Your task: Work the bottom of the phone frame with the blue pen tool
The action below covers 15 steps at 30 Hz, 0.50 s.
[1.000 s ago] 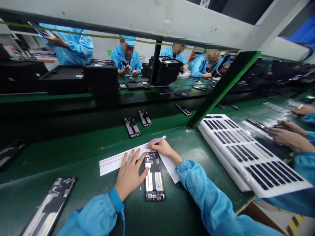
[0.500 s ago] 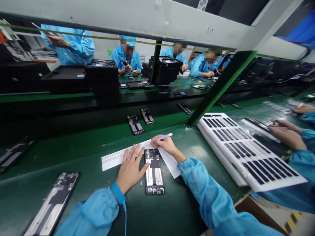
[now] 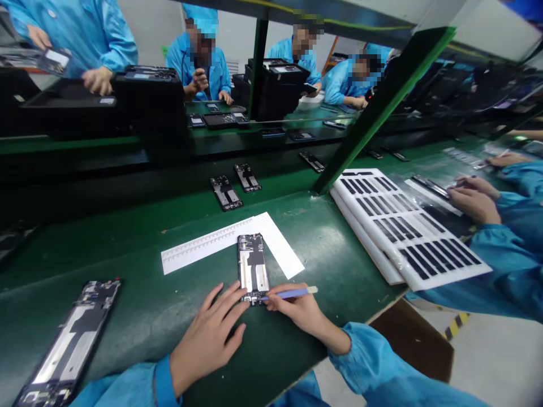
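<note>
An opened phone (image 3: 253, 265) with its inner boards and silver frame showing lies on the green bench in front of me. My left hand (image 3: 212, 333) is open, its fingers spread and the fingertips at the lower left corner of the phone. My right hand (image 3: 299, 308) is closed around a thin purple stick with a pale end (image 3: 292, 293). The stick's tip reaches the phone's bottom edge. Two white label sheets, a left strip (image 3: 199, 249) and a right strip (image 3: 282, 249), lie beyond and beside the phone.
Another opened phone (image 3: 76, 339) lies at the left. Farther back, two phone bodies (image 3: 226, 193) rest near a green post (image 3: 382, 113). White foam trays with black strips (image 3: 394, 226) stand at the right, beside a co-worker's hands (image 3: 477, 198). Several people in blue work across the bench.
Both hands have moved from the phone's top end down to its bottom end, the right one bringing the stick along. The label strips are now uncovered. The view has tilted down.
</note>
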Tool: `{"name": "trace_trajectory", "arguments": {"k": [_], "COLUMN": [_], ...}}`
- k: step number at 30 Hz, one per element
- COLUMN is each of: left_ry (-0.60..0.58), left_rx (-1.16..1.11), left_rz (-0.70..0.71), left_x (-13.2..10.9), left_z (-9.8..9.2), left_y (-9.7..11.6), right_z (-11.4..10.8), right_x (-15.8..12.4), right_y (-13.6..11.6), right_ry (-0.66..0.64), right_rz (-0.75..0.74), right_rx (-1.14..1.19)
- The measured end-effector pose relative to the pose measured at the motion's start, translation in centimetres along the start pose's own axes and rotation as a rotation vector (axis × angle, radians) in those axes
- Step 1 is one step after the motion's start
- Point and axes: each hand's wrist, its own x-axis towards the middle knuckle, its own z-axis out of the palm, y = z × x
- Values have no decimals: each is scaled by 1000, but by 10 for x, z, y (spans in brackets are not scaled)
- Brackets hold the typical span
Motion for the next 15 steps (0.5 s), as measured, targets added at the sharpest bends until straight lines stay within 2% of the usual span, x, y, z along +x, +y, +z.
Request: {"name": "trace_trajectory", "arguments": {"k": [7, 15], "left_ry": [-65, -53], "left_rx": [10, -9], "left_rz": [0, -8], "left_x": [3, 4], "left_z": [3, 3], "left_y": [-2, -1], "right_z": [-2, -2], "right_x": [5, 8], "right_y": [2, 0], "right_ry": [15, 13], "right_rz": [31, 77], "right_rx": [76, 58]}}
